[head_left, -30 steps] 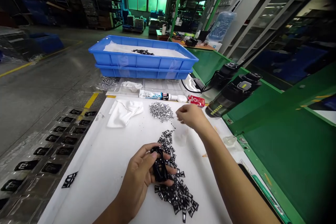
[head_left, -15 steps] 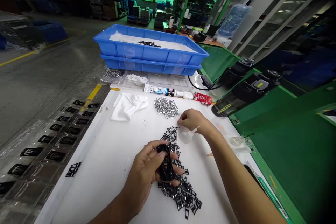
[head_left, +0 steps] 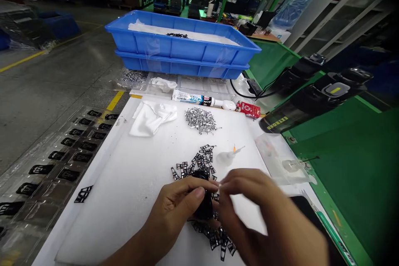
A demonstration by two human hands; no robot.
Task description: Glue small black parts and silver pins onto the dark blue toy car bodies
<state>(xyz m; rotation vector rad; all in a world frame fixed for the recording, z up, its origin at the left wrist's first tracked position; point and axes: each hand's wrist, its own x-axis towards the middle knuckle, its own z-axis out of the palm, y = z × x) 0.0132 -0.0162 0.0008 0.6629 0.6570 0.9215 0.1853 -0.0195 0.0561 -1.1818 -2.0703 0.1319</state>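
Note:
In the head view, my left hand (head_left: 179,208) is closed around a glossy black plastic part (head_left: 204,203), thumb and forefinger along its upper side. Close against it, my right hand (head_left: 255,203) is pinched at the fingertips, blurred by motion. Whatever sits in that pinch is too small to make out. Beneath both hands spreads a heap of small black frame-shaped pieces (head_left: 202,160), partly covered by them. Farther back lies a pile of tiny silvery metal parts (head_left: 200,120). A translucent squeeze bottle with a thin tip (head_left: 226,157) lies right of the black pieces.
Stacked blue bins (head_left: 183,50) stand behind the white work surface (head_left: 124,191). A white cloth (head_left: 152,118), a glue tube (head_left: 193,98) and a red packet (head_left: 248,109) lie along the back. Black bottles (head_left: 299,108) stand right; clear trays of black parts (head_left: 68,174) lie left.
My right hand has come back from beside the silvery pile to the black part in my left hand. The view has tilted down slightly. My left hand keeps its hold.

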